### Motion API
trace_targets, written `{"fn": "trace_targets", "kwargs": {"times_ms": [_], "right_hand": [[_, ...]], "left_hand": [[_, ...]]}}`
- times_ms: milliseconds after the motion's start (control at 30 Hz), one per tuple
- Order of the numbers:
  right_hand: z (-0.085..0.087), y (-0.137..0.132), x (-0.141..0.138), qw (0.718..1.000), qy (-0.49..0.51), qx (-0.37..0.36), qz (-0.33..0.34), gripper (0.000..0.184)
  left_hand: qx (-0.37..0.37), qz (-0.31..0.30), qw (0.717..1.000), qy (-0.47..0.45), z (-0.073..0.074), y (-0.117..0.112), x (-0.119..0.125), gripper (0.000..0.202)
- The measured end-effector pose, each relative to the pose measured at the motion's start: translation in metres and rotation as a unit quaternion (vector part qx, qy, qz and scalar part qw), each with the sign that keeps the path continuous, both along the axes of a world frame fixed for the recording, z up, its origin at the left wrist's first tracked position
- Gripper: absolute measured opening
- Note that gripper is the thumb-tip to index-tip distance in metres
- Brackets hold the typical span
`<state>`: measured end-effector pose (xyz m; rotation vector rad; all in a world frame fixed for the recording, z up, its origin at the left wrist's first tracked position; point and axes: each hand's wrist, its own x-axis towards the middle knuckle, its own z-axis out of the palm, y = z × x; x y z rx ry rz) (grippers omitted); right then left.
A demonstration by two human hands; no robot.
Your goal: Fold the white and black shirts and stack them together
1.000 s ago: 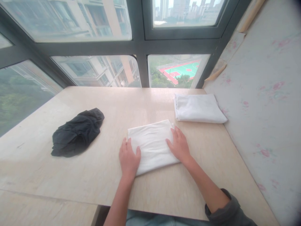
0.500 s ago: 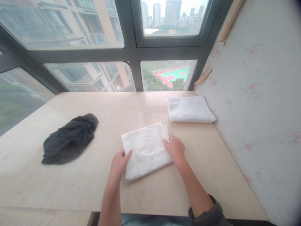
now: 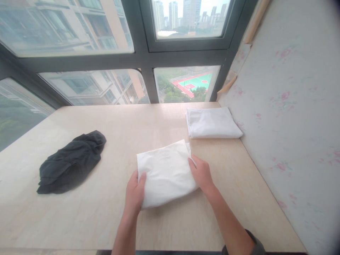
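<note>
The white, rectangular folded cloth (image 3: pixel 167 173), nearer than the bluish-white folded fabric bundle (image 3: pixel 214 123), looks light, limp, best held by its sides; left hand (image 3: pixel 135 193) and right hand (image 3: pixel 202 173) pinch these, thumbs atop, other fingers mostly hidden.

We have the folded cloth (image 3: pixel 167 173) between our hands, the left hand (image 3: pixel 135 193) at its left edge and the right hand (image 3: pixel 202 173) at its right edge, over the near middle of the tabletop (image 3: pixel 79 223). Behind it and to the right, a second folded cloth (image 3: pixel 212 123) lies on the tabletop, its right end just beside the wall (image 3: pixel 300 134). To our left, well apart from both, a bundled cloth (image 3: pixel 71 163) lies on the same surface. Along the far edge we see the window frame (image 3: pixel 146 60), and outside, below us, a sports court (image 3: pixel 196 83)
</note>
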<state>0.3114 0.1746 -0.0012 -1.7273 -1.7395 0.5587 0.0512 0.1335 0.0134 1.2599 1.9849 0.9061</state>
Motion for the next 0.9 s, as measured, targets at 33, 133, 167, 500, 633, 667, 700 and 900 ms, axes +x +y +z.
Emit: {"fn": "trace_targets", "kwargs": {"times_ms": [33, 133, 167, 500, 633, 667, 700, 900], "right_hand": [[0.006, -0.001, 0.005, 1.000, 0.022, 0.007, -0.001, 0.039], [0.027, 0.002, 0.024, 0.998, 0.051, 0.032, -0.016, 0.039], [0.035, 0.005, 0.032, 0.998, 0.048, 0.043, -0.024, 0.039], [0.144, 0.112, 0.139, 0.954, -0.080, 0.236, -0.169, 0.043], [0.143, 0.170, 0.188, 0.951, -0.148, 0.173, -0.210, 0.043], [0.133, 0.180, 0.198, 0.955, -0.167, 0.116, -0.216, 0.042], [0.121, 0.187, 0.204, 0.958, -0.185, 0.048, -0.213, 0.041], [0.054, 0.181, 0.205, 0.938, -0.232, -0.174, -0.192, 0.058]], "left_hand": [[0.009, 0.002, 1.000, -0.015, 0.004, 0.001, 0.005, 0.041], [0.044, -0.008, 0.998, -0.052, 0.021, 0.010, 0.026, 0.042], [0.058, -0.015, 0.996, -0.067, 0.028, 0.016, 0.034, 0.042], [0.272, -0.141, 0.938, -0.161, 0.099, 0.177, 0.136, 0.030], [0.196, -0.187, 0.954, -0.129, 0.096, 0.234, 0.184, 0.034], [0.164, -0.196, 0.960, -0.113, 0.088, 0.241, 0.192, 0.033], [0.137, -0.204, 0.964, -0.101, 0.079, 0.246, 0.199, 0.033], [0.052, -0.235, 0.969, -0.052, 0.022, 0.244, 0.204, 0.039]]}}
